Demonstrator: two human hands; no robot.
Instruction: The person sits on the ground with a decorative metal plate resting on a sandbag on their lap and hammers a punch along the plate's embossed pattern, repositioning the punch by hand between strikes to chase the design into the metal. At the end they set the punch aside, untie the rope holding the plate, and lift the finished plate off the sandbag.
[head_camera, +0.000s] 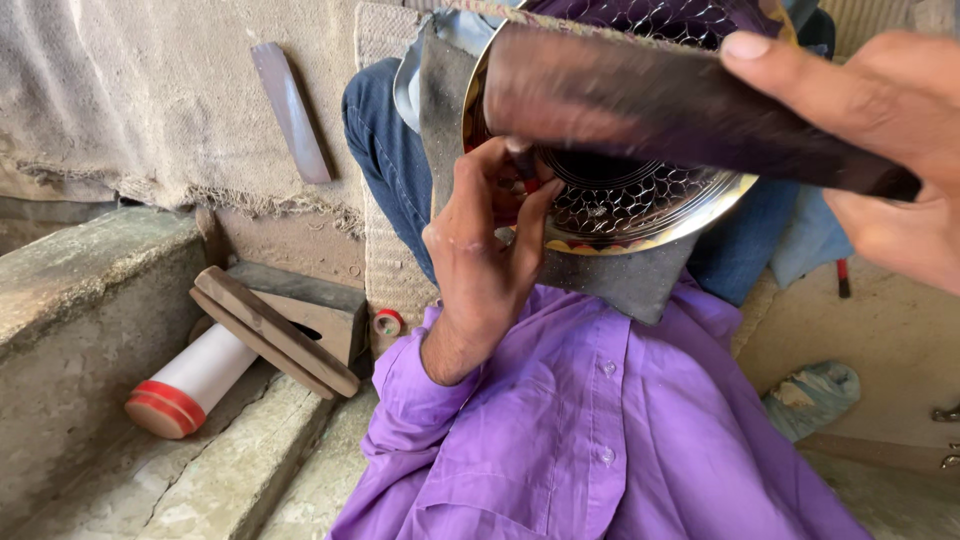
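Pinching a small tool (520, 160) against the engraved metal plate (640, 205), left hand (485, 235); right hand (880, 130) clamped on a dark wooden bar (660, 110).

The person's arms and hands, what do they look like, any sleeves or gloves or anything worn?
Both hands are bare: no gloves, rings or watch show. The left hand comes out of a bright purple shirt sleeve, pushed up the forearm and bunched in folds. The shirt has small pale buttons down its front. The right hand shows only to the wrist at the frame's edge, so its sleeve is out of view. The fingernails are short.
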